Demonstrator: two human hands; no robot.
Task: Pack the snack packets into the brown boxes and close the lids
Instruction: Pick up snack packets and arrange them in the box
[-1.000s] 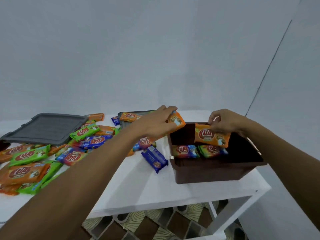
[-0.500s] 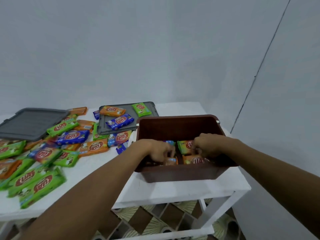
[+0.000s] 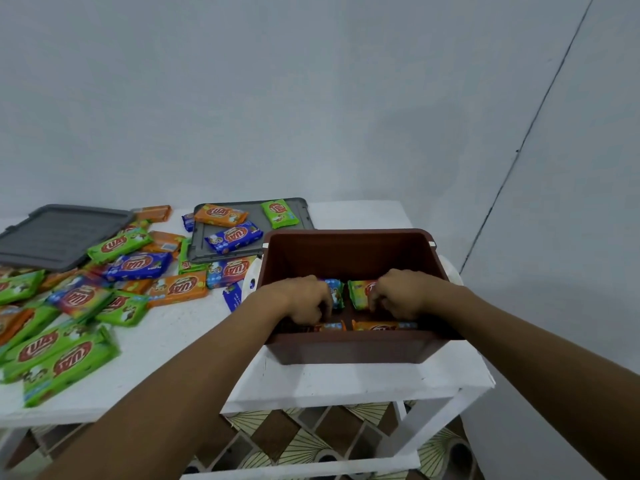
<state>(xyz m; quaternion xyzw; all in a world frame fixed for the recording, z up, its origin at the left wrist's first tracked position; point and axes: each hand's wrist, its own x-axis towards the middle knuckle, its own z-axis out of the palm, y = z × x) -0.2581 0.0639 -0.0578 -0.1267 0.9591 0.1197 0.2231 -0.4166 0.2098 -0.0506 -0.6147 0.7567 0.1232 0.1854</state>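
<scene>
An open brown box (image 3: 346, 351) stands on the right end of the white table (image 3: 173, 341). Both hands are down inside it. My left hand (image 3: 301, 299) curls its fingers over an orange snack packet (image 3: 330, 327) lying against the near wall. My right hand (image 3: 401, 292) curls over a second orange packet (image 3: 381, 326) beside it. Behind the fingers lie a blue packet (image 3: 336, 292) and a green packet (image 3: 358, 294). My fingertips and most of the box floor are hidden.
Several loose green, blue and orange packets (image 3: 69, 355) cover the table's left half. One grey lid (image 3: 59, 233) lies at the far left; another grey lid (image 3: 256, 209) behind the box carries three packets. The table's front edge (image 3: 346, 389) is just before the box.
Both hands came down from above the box rim into the box, each carrying an orange packet to the near wall. The view has shifted closer over the box.
</scene>
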